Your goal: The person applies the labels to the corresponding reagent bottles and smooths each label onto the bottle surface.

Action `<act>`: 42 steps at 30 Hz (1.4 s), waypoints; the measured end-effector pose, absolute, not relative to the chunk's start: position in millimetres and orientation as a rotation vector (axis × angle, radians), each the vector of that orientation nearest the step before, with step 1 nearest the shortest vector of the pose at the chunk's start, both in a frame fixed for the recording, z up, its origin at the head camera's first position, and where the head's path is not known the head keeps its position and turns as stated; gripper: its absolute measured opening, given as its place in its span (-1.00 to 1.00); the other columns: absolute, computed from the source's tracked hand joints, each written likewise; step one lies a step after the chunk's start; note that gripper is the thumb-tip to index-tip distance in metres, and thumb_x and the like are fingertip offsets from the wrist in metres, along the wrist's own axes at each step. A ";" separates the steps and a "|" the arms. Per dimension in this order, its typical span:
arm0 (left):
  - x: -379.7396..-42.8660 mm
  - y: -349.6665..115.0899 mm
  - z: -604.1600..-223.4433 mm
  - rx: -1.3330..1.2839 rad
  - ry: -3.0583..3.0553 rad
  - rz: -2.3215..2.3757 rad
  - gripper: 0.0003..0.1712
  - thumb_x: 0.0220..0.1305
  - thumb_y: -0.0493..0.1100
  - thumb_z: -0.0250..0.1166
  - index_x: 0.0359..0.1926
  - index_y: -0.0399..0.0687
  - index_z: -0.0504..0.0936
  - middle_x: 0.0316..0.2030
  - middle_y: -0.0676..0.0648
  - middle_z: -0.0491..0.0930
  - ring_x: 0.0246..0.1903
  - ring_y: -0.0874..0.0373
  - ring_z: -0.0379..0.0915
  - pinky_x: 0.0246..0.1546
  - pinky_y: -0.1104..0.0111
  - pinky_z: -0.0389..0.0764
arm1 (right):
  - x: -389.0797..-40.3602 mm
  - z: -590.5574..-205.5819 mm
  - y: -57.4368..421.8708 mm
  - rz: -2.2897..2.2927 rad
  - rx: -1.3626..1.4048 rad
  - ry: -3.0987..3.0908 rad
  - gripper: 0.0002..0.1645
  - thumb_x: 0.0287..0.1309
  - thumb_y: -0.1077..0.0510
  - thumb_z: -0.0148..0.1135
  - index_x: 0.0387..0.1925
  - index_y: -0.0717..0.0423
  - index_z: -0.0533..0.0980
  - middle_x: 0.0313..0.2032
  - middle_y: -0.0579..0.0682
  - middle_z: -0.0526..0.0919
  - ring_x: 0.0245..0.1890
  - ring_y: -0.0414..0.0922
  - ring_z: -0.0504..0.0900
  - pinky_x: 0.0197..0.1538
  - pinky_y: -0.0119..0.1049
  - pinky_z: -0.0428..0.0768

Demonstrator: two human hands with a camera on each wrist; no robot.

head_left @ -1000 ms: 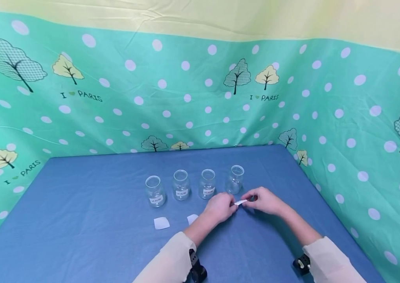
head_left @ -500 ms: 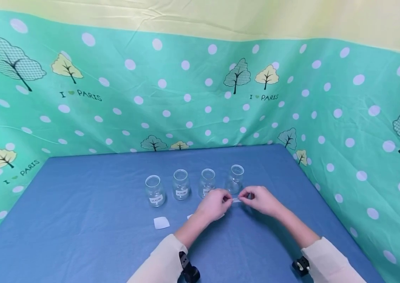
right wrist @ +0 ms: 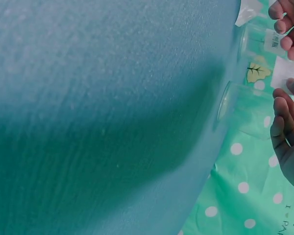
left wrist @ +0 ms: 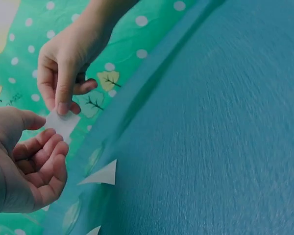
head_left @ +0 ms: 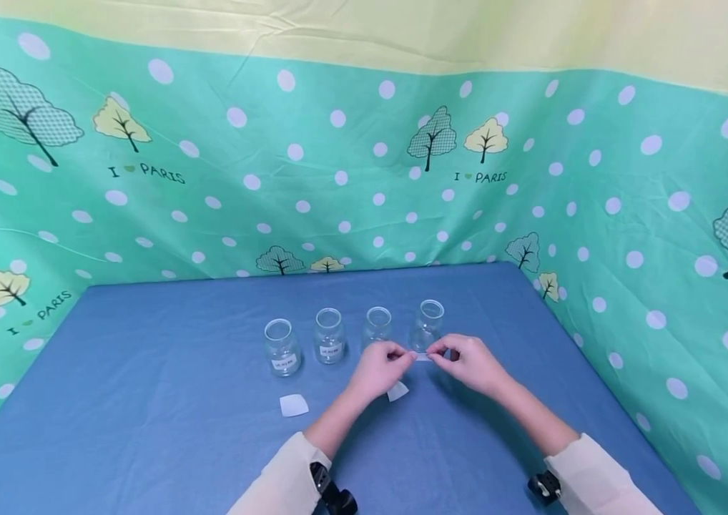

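A small white label [head_left: 424,357] is stretched between my two hands, low in front of the rightmost glass jar [head_left: 428,327]. My left hand [head_left: 378,372] pinches its left end between thumb and forefinger. The other end is pinched by my right hand [head_left: 470,365], thumb over the paper in the left wrist view. No writing can be read on the label. The rightmost jar stands upright with no label visible on it. Left of it, another jar [head_left: 378,320] is partly covered by my left hand.
Two more open jars, one in the middle [head_left: 330,332] and one at the left [head_left: 281,343], carry printed white labels. Pieces of white paper lie on the blue cloth, one left [head_left: 294,405] and one below my left hand [head_left: 397,390]. A patterned curtain [head_left: 364,164] hangs behind.
Both hands have moved slightly up and left, bringing the label closer to the front of the rightmost jar. The paper piece under my left hand has come into view.
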State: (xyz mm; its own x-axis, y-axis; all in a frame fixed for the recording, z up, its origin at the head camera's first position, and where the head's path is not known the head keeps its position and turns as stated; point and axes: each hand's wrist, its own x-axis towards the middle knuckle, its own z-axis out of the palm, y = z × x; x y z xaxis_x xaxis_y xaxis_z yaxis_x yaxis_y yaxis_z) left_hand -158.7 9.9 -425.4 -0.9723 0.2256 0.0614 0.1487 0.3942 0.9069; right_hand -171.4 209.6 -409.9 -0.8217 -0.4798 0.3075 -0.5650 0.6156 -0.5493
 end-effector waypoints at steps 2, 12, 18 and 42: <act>-158.8 9.6 -425.5 0.295 2.483 1.698 -0.74 0.21 -0.08 0.21 -0.31 -0.19 0.69 -0.47 -0.22 0.67 -0.62 0.30 0.47 -0.53 0.46 0.49 | -170.9 -410.2 208.8 0.987 0.882 -2.682 -0.92 0.07 0.24 0.30 -0.35 0.04 0.65 -0.44 -0.12 0.66 -0.60 -0.38 0.41 -0.49 -0.48 0.46; -157.4 11.9 -421.4 0.116 2.279 1.850 -0.77 0.19 -0.14 0.23 -0.27 -0.23 0.67 -0.41 -0.37 0.62 -0.67 0.23 0.44 -0.60 0.44 0.49 | -171.0 -411.1 206.5 0.981 0.874 -2.629 -0.91 0.05 0.24 0.32 -0.34 0.11 0.66 -0.45 -0.13 0.63 -0.62 -0.43 0.34 -0.53 -0.49 0.42; -157.0 14.8 -424.0 0.088 2.209 1.919 -0.76 0.21 -0.17 0.20 -0.25 -0.28 0.64 -0.36 -0.34 0.63 -0.66 0.26 0.44 -0.58 0.44 0.53 | -170.6 -412.8 208.1 0.996 0.874 -2.618 -0.90 0.06 0.25 0.32 -0.33 0.11 0.66 -0.43 -0.13 0.65 -0.63 -0.42 0.34 -0.54 -0.49 0.41; -150.6 11.0 -413.1 0.066 2.015 2.056 -0.71 0.24 -0.25 0.16 -0.20 -0.48 0.58 -0.43 -0.15 0.64 -0.65 0.31 0.43 -0.53 0.47 0.55 | -169.9 -414.6 205.2 0.971 0.860 -2.593 -0.86 0.01 0.22 0.36 -0.32 -0.02 0.66 -0.46 -0.17 0.62 -0.64 -0.43 0.29 -0.56 -0.51 0.37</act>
State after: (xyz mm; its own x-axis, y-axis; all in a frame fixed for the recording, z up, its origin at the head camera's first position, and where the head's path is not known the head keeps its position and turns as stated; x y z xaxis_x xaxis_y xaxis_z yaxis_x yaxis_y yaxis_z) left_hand -150.6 11.0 -413.1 -0.9648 0.2165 -0.1490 -0.1533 -0.0032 0.9882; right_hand -169.9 205.2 -414.6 -0.7972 -0.4426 0.4105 -0.6034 0.6055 -0.5189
